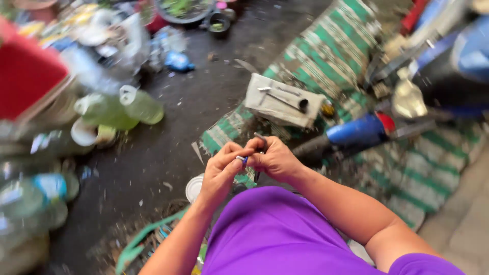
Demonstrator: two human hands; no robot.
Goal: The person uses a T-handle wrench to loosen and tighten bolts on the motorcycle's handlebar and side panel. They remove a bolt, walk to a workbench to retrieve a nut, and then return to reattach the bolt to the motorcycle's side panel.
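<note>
My left hand point(220, 170) and my right hand point(275, 159) are pressed together above my purple-clad knee point(275, 229). Between the fingers sits a small part with a blue and silver tip point(242, 160). A short dark metal piece point(261, 138) sticks up from my right hand's fingers. I cannot tell whether these are one object or two. Both hands are closed around them, over the edge of a green-and-white striped mat point(336, 56).
A grey metal box point(283, 103) with tools on it lies on the mat beyond my hands. A blue and red cylinder point(359, 130) lies to its right. Green plastic bottles point(122, 108), a red panel point(25, 76) and cluttered containers fill the left. A white lid point(193, 187) lies on the dark floor.
</note>
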